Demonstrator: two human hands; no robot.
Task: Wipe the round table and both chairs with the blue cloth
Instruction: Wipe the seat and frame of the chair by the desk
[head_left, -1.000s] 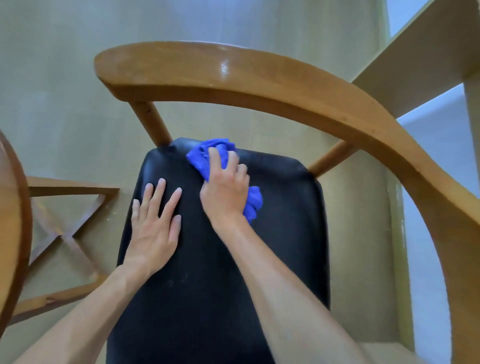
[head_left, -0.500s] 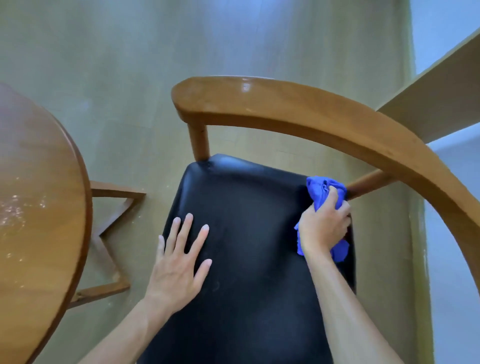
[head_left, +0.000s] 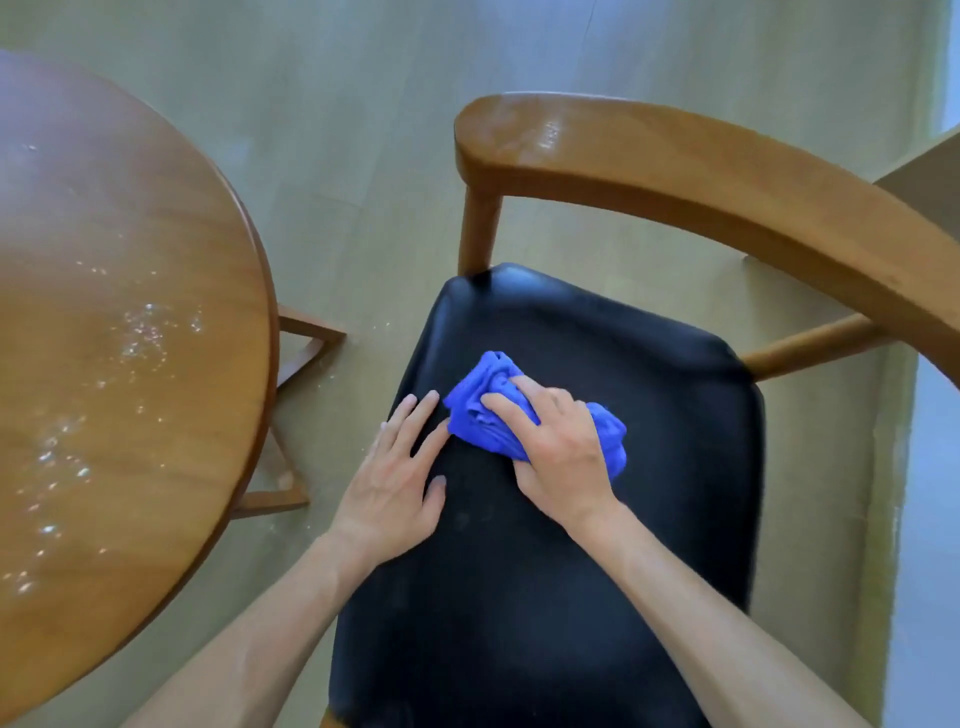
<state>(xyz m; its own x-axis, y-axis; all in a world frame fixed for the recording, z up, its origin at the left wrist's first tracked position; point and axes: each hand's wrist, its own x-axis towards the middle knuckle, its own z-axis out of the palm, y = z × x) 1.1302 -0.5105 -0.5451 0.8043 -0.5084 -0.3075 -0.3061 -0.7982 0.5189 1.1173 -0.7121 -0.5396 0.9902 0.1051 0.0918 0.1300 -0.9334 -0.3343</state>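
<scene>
The right hand (head_left: 563, 452) is pressing the bunched blue cloth (head_left: 480, 410) against the black seat (head_left: 623, 519) of the chair (head_left: 727, 176), its fingers (head_left: 511, 408) curling over the wad and pinning it down. The left hand (head_left: 397, 480) is lying flat beside it, fingers spread on the seat near its left edge (just touching the cloth, it seems). Bunched like this, the cloth is probably covering little per pass, so streaks may get missed. Droplets are glinting on the round surface (head_left: 130, 312) alongside.
</scene>
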